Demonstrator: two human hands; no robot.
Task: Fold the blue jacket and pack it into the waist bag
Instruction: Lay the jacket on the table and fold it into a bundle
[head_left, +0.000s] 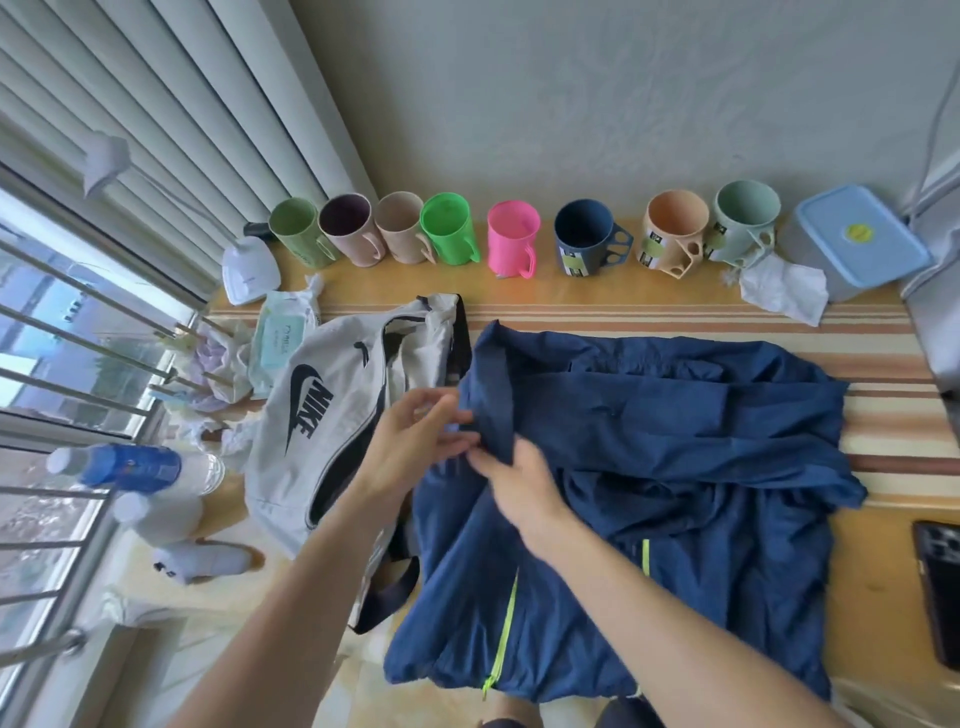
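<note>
Head view shows the blue jacket (649, 467) spread over the centre and right of the counter (872, 571), touching the grey waist bag (322, 415) on its left. Left hand (415, 447) and right hand (514, 483) both pinch a raised fold at mid-frame. Thin, limp and probably slippery, it should fold best gripped at seams and hems.

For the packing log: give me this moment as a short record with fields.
jacket: blue jacket spread on the table, partly folded, yellow-green zip facing up
left hand: left hand pinching a raised fold at the jacket's left edge
right hand: right hand gripping the same fold from below
waist bag: grey waist bag left of the jacket, main zip open, nothing packed yet
background: row of mugs along the wall
</note>
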